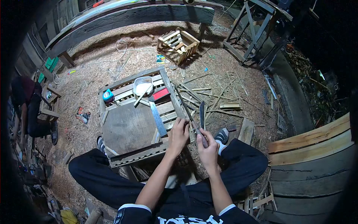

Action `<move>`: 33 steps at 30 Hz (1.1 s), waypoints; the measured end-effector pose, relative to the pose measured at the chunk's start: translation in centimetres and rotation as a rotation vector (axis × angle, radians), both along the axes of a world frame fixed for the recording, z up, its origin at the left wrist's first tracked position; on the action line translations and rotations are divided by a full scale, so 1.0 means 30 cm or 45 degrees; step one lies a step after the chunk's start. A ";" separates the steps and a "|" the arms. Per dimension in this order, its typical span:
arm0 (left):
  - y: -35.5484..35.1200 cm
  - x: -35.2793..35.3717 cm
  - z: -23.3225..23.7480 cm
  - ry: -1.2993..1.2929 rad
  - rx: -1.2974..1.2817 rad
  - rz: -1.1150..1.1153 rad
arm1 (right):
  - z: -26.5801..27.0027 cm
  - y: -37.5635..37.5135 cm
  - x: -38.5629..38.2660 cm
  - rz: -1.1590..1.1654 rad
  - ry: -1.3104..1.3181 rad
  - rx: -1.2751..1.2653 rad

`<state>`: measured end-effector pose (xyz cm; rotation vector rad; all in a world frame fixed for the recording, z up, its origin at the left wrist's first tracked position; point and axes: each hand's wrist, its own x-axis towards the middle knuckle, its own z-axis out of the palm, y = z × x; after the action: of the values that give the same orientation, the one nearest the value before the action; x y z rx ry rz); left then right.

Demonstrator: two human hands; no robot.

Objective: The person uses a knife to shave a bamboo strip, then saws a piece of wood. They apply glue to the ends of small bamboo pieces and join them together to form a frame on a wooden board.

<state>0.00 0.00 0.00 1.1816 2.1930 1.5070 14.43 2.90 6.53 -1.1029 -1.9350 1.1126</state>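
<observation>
Over the right edge of the slatted wooden table [170,85], near its near right corner: long thin tool [196,128] in right hand [207,146], fingers wrapped round the brown handle, shaft slanting up and left along that edge. Left hand [179,135] just beside it, fingers curled in; can't tell if they pinch the tool or just rest by it. Dark blade [201,112] on the ground, right of the tool. On the table: flat panel [128,127] covers the near left part, blue-grey strip [158,118] lies along the panel's right side. White-filled plastic tub [143,86] toward the far edge, pale stick [140,97] leaning out over its rim. Red piece [160,93] just right of the tub. Teal tape measure [108,96] by the far left corner. Beyond the far edge, small slatted crate [178,46] tilted on the shavings-covered ground. Seated person [31,102] well off to the left.
</observation>
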 end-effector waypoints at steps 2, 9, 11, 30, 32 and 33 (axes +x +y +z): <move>0.001 0.001 0.007 -0.003 0.028 0.011 | -0.008 -0.003 -0.006 -0.028 0.068 -0.051; 0.018 0.015 0.006 0.009 0.029 0.100 | -0.030 -0.025 0.011 0.005 0.117 -0.032; 0.021 0.008 -0.001 0.009 -0.013 0.090 | 0.001 -0.074 0.066 -0.009 0.041 -0.053; -0.001 0.012 0.031 0.051 0.005 0.033 | -0.006 -0.006 0.030 -0.012 0.280 -0.208; -0.001 0.013 0.022 0.057 -0.022 0.033 | -0.020 0.004 0.009 -0.017 0.280 -0.185; -0.002 0.011 0.021 0.056 -0.026 0.033 | -0.028 0.009 0.001 -0.029 0.282 -0.157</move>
<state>0.34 -0.05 0.64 1.1956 2.2552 1.4786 14.47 3.17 5.68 -1.0165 -1.6979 1.2979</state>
